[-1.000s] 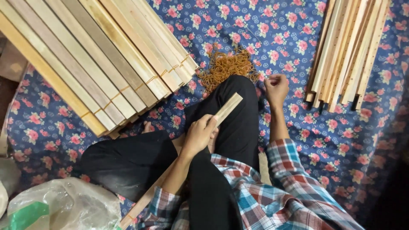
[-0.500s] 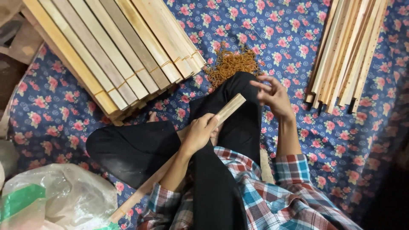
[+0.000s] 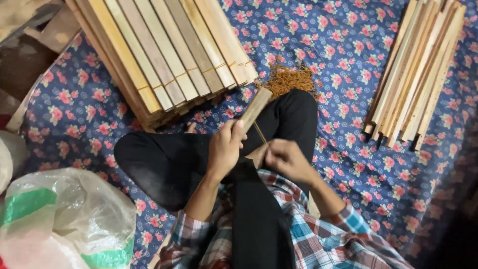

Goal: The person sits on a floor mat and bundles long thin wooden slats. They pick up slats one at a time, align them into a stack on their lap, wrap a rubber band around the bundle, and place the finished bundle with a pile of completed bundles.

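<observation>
- Head view, centre of the frame: my left hand (image 3: 225, 149) is closed around a flat pale wooden slat (image 3: 255, 108), gripping it near its upper end.
- Its long axis runs diagonally, from lower left under my arm up to upper right over my black-trousered knee.
- My right hand (image 3: 286, 158) sits just right of the slat, nearer its middle, fingers pinched on a thin brown rubber band (image 3: 260, 133) stretched beside the wood.
- Just above the slat's tip lies a heap of orange-brown rubber bands (image 3: 291, 78) on the blue floral cloth (image 3: 348, 45).
- Upper left: a banded bundle of wooden slats (image 3: 169, 55); upper right: loose slats (image 3: 418, 74).

Blue floral cloth (image 3: 348, 45) over floor — dim right edge.
</observation>
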